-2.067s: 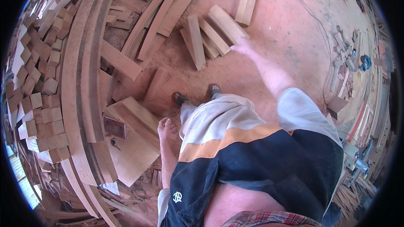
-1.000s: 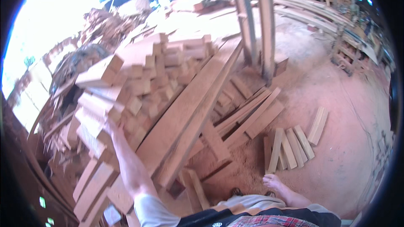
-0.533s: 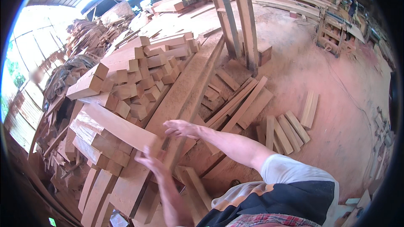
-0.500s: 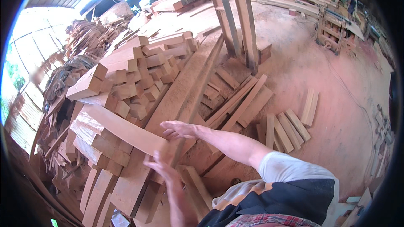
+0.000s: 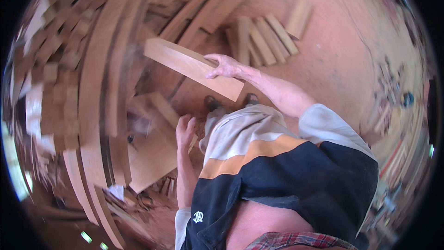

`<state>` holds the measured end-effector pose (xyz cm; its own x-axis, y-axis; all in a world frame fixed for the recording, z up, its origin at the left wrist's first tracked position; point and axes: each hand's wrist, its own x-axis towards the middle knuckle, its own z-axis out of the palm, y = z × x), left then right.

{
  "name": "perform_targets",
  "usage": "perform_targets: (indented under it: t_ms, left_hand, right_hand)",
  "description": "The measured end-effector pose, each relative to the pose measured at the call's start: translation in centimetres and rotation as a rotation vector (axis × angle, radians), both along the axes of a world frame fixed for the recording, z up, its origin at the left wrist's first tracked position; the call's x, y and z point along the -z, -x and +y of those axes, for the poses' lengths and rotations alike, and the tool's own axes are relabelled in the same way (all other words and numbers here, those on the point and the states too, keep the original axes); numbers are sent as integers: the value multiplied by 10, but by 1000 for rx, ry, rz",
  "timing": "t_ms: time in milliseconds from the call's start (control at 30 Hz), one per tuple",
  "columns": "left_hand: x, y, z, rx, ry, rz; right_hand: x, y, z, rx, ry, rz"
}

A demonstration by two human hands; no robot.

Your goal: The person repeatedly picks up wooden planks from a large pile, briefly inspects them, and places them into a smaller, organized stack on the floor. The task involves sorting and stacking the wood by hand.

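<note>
My right hand [image 5: 224, 67] grips a smooth, squared wooden block [image 5: 194, 67] near its closer end, thumb over the top face and fingers along the far edge. The block is held out in front of my body, tilted, its far end pointing left. My left hand [image 5: 185, 129] is lower and to the left, apart from the block. Its fingers are loosely bent, with a gap beside the thumb and nothing visible between them. Behind it lies a wide wooden board [image 5: 152, 157], partly hidden by my forearm.
Long thick beams [image 5: 99, 88] run along my left side, with stacked blocks [image 5: 51, 41] beyond them. Several short blocks [image 5: 268, 41] lie side by side on the dusty floor [image 5: 337, 74] ahead. Scrap wood [image 5: 386, 88] is scattered at the right.
My view has swung down and rightward. Earlier both hands were at the end of a block on the stack; now my right hand holds a block before me and my left hand is away from it.
</note>
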<state>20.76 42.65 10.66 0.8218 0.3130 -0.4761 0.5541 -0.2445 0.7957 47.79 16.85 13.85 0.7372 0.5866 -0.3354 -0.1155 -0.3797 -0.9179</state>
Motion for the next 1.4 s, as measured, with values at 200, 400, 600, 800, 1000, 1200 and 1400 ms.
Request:
perform_targets:
  t_ms: [200, 400, 600, 800, 1000, 1200, 1400]
  left_hand:
    - [96, 109, -19, -93, 104, 353]
    - [131, 142, -31, -342, 453, 432]
    - [93, 47, -58, -85, 291, 441]
    - [86, -28, -91, -10, 400, 332]
    - [71, -28, -120, 8, 338, 300]
    - [73, 19, -112, -62, 202, 319]
    - [64, 70, -104, -148, 99, 417]
  right_hand:
    - [109, 79, -225, 298, 415, 309]
    - [119, 189, -394, 614, 686, 534]
    - [79, 238, -462, 919, 429, 649]
    - [69, 236, -456, 1027, -173, 660]
    - [70, 203, -418, 1025, -1078, 800]
    - [72, 172, -393, 700, -1651, 1129]
    - [63, 100, -395, 784, -1081, 838]
